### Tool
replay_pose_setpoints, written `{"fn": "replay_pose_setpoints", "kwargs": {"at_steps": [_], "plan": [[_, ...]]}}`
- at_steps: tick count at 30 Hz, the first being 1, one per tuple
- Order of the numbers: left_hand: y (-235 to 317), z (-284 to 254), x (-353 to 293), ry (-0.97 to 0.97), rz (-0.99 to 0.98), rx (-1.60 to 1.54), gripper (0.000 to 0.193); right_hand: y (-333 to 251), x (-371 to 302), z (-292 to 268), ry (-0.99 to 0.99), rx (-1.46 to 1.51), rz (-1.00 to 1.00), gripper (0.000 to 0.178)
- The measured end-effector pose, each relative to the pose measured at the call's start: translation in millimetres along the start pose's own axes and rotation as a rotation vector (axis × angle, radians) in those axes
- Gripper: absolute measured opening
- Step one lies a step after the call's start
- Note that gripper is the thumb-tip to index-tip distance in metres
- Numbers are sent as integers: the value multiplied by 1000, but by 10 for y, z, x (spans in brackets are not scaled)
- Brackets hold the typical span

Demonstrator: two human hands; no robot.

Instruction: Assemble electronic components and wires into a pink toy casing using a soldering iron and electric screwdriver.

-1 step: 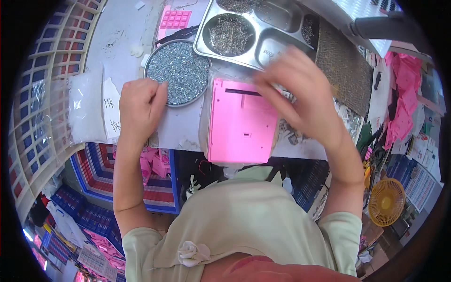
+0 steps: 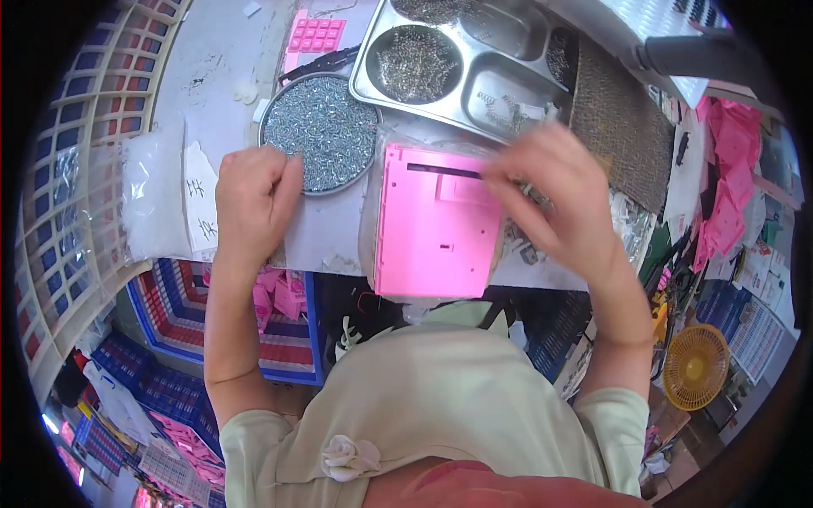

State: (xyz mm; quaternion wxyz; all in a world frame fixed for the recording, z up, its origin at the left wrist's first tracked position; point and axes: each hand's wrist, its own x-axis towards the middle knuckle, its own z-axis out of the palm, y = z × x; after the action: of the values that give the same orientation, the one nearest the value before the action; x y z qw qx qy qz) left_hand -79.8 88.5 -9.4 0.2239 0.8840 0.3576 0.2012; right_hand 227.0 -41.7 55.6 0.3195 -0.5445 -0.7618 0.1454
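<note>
A pale worktable (image 2: 237, 59) fills the far half of the view, its near edge running just in front of the person's chest. On its far right lies a steel compartment tray (image 2: 508, 80) with small metal parts in its wells; a brown mesh pad (image 2: 622, 144) sits to the right of it. Left of the tray, a round metal dish (image 2: 326, 127) is heaped with small silvery screws. Nearer, at the table's near edge, a flat pink plastic panel (image 2: 436, 224) lies face up, partly overhanging the edge. At far left lies a clear plastic bag (image 2: 152, 199), with white paper slips just beside it.

The left hand (image 2: 254, 199) rests on the table by the dish's near left rim, fingers curled into a loose fist; whether it holds anything cannot be told. The right hand (image 2: 555, 190) hovers over the panel's far right corner, blurred, fingertips drawn together, perhaps pinching a small part.
</note>
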Motion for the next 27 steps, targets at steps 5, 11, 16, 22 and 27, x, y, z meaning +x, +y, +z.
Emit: {"fn": "replay_pose_setpoints", "kwargs": {"at_steps": [5, 11, 16, 22, 27], "plan": [[232, 35, -80, -44, 13, -56, 7, -74, -665, 138, 14, 132, 296, 17], [642, 64, -200, -83, 200, -73, 13, -102, -785, 241, 55, 190, 315, 13], [951, 122, -296, -179, 268, -141, 15, -81, -788, 267, 14, 90, 222, 16], [1281, 353, -297, -249, 417, -135, 16, -71, -806, 229, -17, 17, 167, 25], [1421, 566, -184, -287, 541, 19, 14, -127, -903, 95, 96, 6, 290, 22]]}}
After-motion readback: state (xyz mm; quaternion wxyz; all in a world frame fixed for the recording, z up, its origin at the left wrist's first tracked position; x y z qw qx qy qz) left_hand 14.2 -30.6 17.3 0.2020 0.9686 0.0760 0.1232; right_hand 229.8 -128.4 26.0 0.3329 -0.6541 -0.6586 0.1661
